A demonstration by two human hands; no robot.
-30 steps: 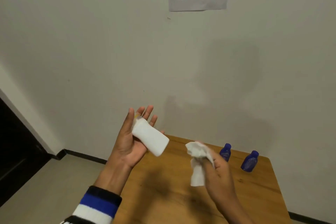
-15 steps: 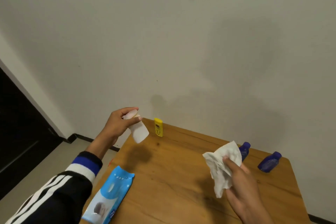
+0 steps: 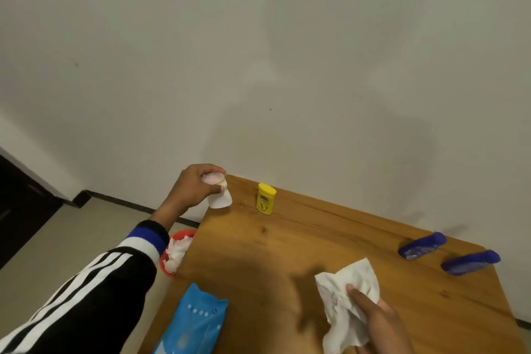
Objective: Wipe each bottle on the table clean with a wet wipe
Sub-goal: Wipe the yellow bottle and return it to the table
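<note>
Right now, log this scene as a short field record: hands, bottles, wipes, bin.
left hand: grips the white bottle by its top, at the table's far left corner
right hand: holds a crumpled wet wipe above the table
yellow bottle: upright on the table, beside the white one
blue bottles: two, at the table's right edge
wipe pack: blue, near left edge
red bin: beside the table, white wipes inside

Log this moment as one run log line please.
left hand: grips white bottle above table corner | right hand: holds wet wipe | yellow bottle: standing
</note>
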